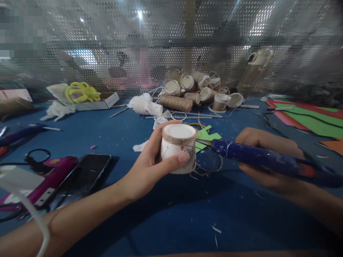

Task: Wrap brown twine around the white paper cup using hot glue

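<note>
An upside-down white paper cup with a small floral print is gripped in my left hand, thumb across its front. Several turns of brown twine circle the cup near its upturned base. A blue hot glue gun is in my right hand. Its metal nozzle points left and meets, or nearly meets, the twine at the cup's right side. Loose twine curls on the table behind and to the right of the cup.
Twine-wrapped cups and a twine spool lie at the back by a perforated metal screen. A phone and a magenta tool sit at left. Coloured paper sheets are at right, green paper pieces behind the cup.
</note>
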Available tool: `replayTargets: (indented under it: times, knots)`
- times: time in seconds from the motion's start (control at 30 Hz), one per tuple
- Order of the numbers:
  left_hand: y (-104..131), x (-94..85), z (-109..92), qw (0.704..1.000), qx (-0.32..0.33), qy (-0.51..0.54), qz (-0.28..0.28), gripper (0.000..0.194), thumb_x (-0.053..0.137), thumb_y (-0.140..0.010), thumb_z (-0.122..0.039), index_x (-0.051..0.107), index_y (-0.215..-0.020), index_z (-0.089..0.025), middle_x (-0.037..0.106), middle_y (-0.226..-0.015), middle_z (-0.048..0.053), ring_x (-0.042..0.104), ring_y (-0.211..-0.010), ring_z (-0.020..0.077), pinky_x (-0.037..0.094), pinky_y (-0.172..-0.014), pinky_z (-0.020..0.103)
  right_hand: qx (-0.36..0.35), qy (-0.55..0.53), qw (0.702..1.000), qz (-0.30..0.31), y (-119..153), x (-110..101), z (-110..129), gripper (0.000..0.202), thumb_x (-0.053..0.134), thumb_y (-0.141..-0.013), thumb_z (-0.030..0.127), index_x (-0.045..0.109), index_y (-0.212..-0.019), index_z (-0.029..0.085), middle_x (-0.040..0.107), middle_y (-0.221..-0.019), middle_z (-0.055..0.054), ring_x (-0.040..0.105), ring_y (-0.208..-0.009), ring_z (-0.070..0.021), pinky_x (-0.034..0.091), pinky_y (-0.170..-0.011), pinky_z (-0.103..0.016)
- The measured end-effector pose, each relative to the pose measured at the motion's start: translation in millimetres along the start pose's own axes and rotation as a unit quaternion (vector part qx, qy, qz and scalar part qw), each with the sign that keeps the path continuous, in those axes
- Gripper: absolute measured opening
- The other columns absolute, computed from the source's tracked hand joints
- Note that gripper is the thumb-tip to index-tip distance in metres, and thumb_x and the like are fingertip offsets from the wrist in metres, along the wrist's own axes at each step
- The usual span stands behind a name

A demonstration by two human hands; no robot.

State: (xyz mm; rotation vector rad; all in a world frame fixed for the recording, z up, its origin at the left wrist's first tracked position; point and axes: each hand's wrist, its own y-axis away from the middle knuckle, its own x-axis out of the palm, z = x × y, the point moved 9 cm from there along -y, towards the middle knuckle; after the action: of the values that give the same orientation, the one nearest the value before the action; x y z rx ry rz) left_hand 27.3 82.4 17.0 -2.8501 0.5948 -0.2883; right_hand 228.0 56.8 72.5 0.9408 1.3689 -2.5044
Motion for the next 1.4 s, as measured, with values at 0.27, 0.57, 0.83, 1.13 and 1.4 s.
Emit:
replayTargets:
  times: [0.27,0.57,0.83,1.13,1.4]
  knots:
    - [-2,1.6,-4,0.999,0.001,-0.050,-0.012,0.049,0.079,-0.088,-0.032,0.055,-0.131,-0.038,0.067,-0.119,-0.005,0.062,-0.108,0.0132,0.051,-0.093,0.019,-0.027,0.053,0.998,0.009,1,2,9,0.019,0.063,-0.081,0.017,0.047,-0.072,0.022,0.057,-0.069,0.002,0.056,-0.059,-0.0099,0.042,-0.052,-0.026]
    - [-3,-0.9,-9,0.995,0.027,-0.088,-0.026,0.052,0.079,-0.087,-0.033,0.052,-0.131,-0.034,0.064,-0.121,-0.003,0.060,-0.109,0.0148,0.049,-0.097,0.023,-0.012,0.096,0.995,-0.008,2,0,6,0.022,0.065,-0.080,0.018,0.045,-0.072,0.024,0.058,-0.067,0.003,0.057,-0.057,-0.0121,0.041,-0.052,-0.028]
    - [-2,0.2,-10,0.995,0.024,-0.092,-0.040,0.055,0.079,-0.086,-0.032,0.050,-0.133,-0.033,0.064,-0.117,-0.001,0.060,-0.103,0.0172,0.051,-0.092,0.026,-0.010,0.099,0.995,-0.015,0,-1,7,0.023,0.065,-0.079,0.018,0.045,-0.069,0.023,0.057,-0.065,0.003,0.055,-0.053,-0.0109,0.040,-0.049,-0.026]
    - [-2,0.8,-6,0.989,0.023,-0.140,-0.032,0.057,0.077,-0.088,-0.033,0.046,-0.136,-0.035,0.060,-0.125,-0.001,0.059,-0.113,0.0188,0.048,-0.099,0.027,-0.062,0.068,0.996,0.013,6,4,16,0.019,0.063,-0.075,0.010,0.049,-0.076,0.024,0.056,-0.068,0.001,0.057,-0.057,-0.0130,0.043,-0.050,-0.027]
    - [-2,-0.7,-13,0.987,0.035,-0.146,-0.048,0.055,0.078,-0.086,-0.034,0.048,-0.133,-0.032,0.061,-0.120,0.000,0.059,-0.107,0.0207,0.049,-0.094,0.029,-0.030,0.087,0.996,-0.001,2,1,14,0.024,0.066,-0.077,0.013,0.045,-0.076,0.026,0.056,-0.067,0.001,0.055,-0.053,-0.0154,0.041,-0.048,-0.029]
